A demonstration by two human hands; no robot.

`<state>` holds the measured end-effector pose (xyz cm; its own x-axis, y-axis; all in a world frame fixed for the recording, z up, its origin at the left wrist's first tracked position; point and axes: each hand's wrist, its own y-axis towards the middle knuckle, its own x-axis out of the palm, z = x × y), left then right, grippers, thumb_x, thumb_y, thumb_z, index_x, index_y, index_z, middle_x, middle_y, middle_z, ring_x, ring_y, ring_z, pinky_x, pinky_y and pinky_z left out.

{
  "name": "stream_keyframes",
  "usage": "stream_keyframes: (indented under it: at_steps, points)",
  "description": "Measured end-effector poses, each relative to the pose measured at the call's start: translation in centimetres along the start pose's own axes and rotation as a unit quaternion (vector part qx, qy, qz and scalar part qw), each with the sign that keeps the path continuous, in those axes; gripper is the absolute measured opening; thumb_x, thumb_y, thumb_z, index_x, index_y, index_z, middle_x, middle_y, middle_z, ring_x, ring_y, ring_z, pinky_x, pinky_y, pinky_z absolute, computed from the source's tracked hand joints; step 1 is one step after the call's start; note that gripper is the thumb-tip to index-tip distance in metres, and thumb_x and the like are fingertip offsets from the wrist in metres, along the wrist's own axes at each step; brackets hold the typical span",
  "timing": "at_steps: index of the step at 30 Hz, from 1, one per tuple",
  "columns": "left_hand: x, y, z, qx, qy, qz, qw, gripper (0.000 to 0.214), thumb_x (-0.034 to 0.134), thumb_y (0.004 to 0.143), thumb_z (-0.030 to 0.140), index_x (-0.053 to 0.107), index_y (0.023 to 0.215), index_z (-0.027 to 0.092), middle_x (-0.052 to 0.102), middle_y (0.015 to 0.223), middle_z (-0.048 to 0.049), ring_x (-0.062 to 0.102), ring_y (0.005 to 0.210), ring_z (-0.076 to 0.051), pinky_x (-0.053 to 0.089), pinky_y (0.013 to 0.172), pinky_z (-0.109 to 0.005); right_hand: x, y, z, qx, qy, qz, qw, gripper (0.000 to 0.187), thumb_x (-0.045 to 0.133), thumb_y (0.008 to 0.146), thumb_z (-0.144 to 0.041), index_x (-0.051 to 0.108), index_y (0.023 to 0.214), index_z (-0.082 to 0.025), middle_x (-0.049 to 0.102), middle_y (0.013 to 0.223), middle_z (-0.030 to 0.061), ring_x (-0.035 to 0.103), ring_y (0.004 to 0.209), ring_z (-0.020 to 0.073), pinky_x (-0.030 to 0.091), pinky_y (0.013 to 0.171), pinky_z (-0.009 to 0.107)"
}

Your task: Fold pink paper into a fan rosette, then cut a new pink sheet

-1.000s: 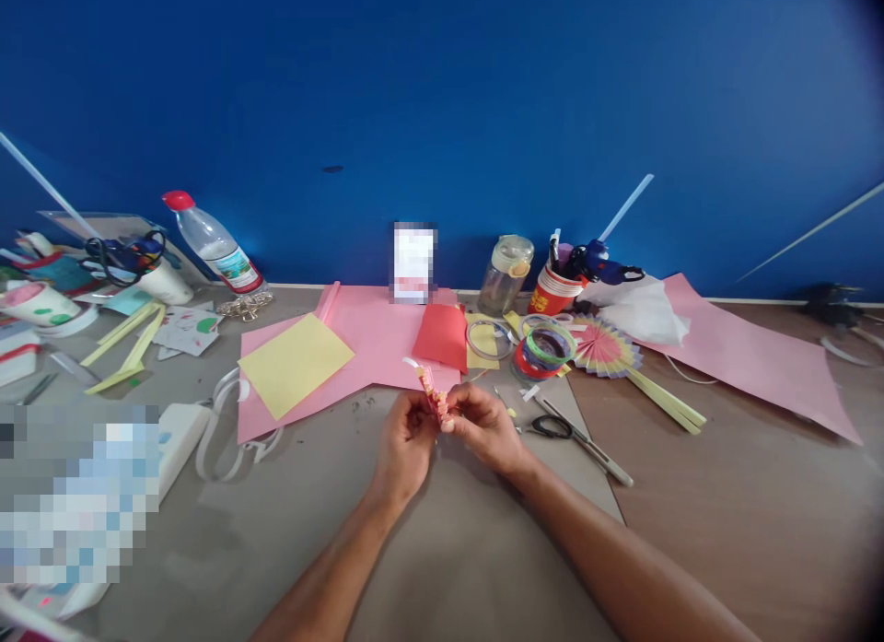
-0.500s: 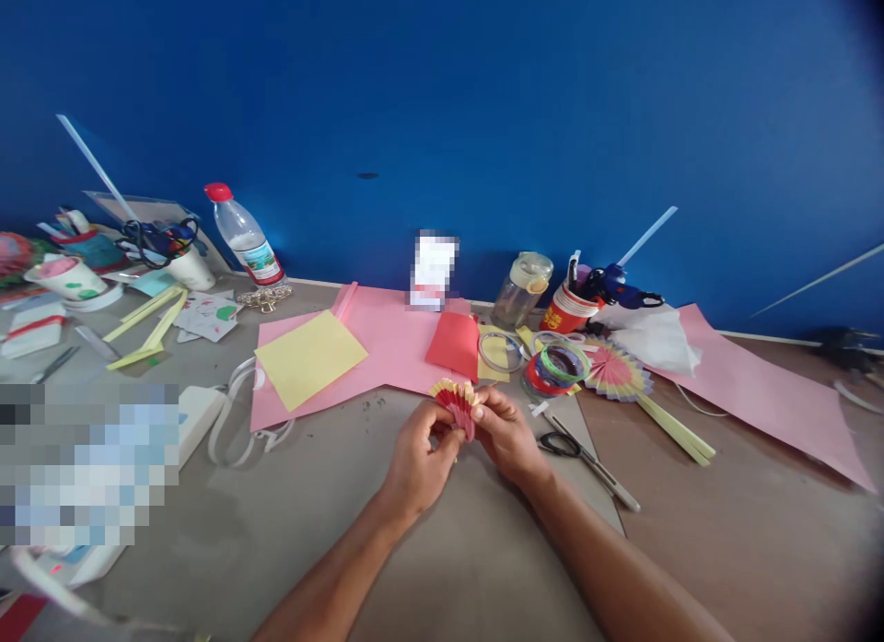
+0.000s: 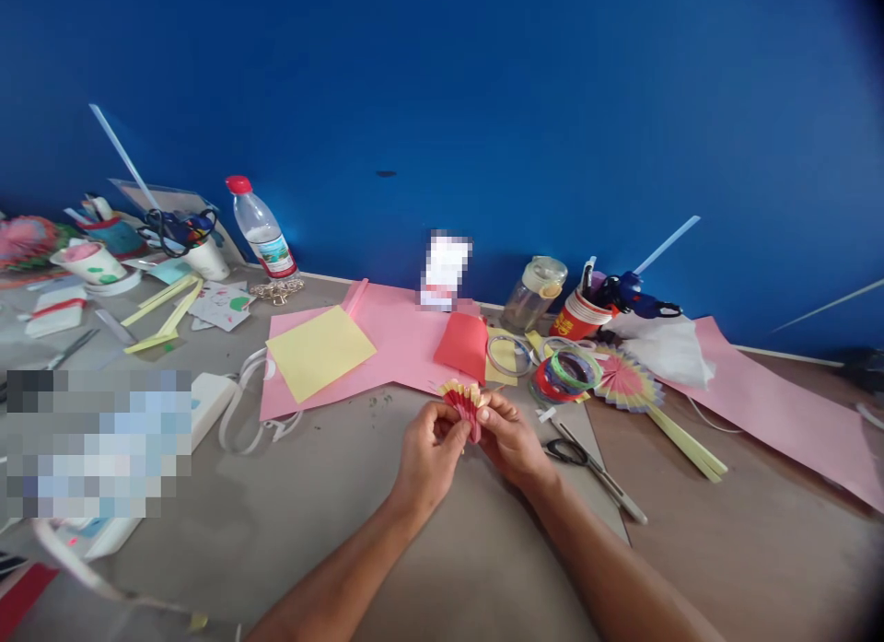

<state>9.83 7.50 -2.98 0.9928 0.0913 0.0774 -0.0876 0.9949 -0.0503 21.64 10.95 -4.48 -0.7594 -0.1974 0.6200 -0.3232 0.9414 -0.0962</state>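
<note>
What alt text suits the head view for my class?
A bare left hand and bare right hand pinch a small pleated fan of red, pink and yellow paper above a grey tabletop. Beyond, a yellow paper sheet lies on larger pink paper; to the right lies a round, pleated pink-and-yellow paper fan.

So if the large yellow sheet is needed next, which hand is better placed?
Probably the left hand: it is nearer the large yellow sheet than the right hand. Both pinch the pleated paper fan, so the left must let go first.
</note>
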Motion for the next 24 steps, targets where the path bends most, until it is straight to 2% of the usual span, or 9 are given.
stream_keyframes:
  at_steps: [4,7,12,17,19,24]
  points:
    - [0.21,0.04,-0.37,-0.013,-0.103,0.028,0.994,0.034,0.065,0.075,0.025,0.045,0.102,0.02,0.064,0.078,0.0004,0.058,0.063,-0.011,0.044,0.057,-0.022,-0.08,-0.01,0.1,-0.004,-0.001,-0.005,1.0,0.023,0.08,0.063,-0.035,0.063,0.067,-0.02,0.055,0.053,-0.0052,0.045,0.048,0.0082,0.038,0.052,0.022]
    - [0.15,0.03,-0.41,-0.026,-0.111,0.024,0.993,0.044,0.066,0.076,0.026,0.042,0.113,0.02,0.065,0.079,-0.0006,0.058,0.063,-0.011,0.043,0.057,-0.021,-0.17,-0.01,0.15,-0.009,-0.006,-0.012,1.0,0.021,0.078,0.065,-0.035,0.063,0.068,-0.021,0.056,0.055,-0.0048,0.046,0.05,0.0094,0.04,0.054,0.024]
    - [-0.02,0.02,-0.35,-0.019,-0.101,-0.006,0.995,0.047,0.065,0.078,0.03,0.047,0.12,0.019,0.066,0.091,-0.0054,0.059,0.068,-0.012,0.046,0.061,-0.023,-0.17,0.04,0.03,-0.013,-0.014,0.008,1.0,0.024,0.08,0.061,-0.035,0.062,0.068,-0.02,0.056,0.059,-0.0046,0.046,0.051,0.0095,0.04,0.053,0.024]
    - [-0.18,0.15,-0.05,-0.009,-0.075,-0.027,0.997,0.044,0.063,0.079,0.031,0.053,0.12,0.023,0.06,0.108,-0.0062,0.053,0.059,-0.007,0.045,0.058,-0.022,-0.12,-0.03,-0.03,-0.015,-0.041,0.009,0.999,0.027,0.08,0.061,-0.037,0.06,0.068,-0.02,0.055,0.058,-0.0047,0.045,0.049,0.0094,0.039,0.051,0.025]
    - [-0.25,0.25,0.07,-0.006,-0.074,-0.021,0.997,0.042,0.063,0.079,0.032,0.055,0.118,0.022,0.059,0.105,-0.0056,0.053,0.059,-0.007,0.044,0.057,-0.022,-0.09,-0.11,0.0,-0.012,-0.045,-0.007,0.999,0.025,0.079,0.063,-0.037,0.06,0.068,-0.021,0.056,0.059,-0.0046,0.047,0.05,0.0099,0.041,0.054,0.025]
    - [-0.38,0.38,0.42,-0.009,-0.109,-0.021,0.994,0.036,0.065,0.077,0.032,0.058,0.11,0.018,0.06,0.08,-0.0018,0.05,0.059,-0.009,0.042,0.057,-0.024,0.08,-0.28,0.14,0.011,-0.021,-0.032,0.999,0.021,0.079,0.065,-0.033,0.063,0.071,-0.021,0.06,0.065,-0.0043,0.052,0.055,0.0098,0.043,0.056,0.024]
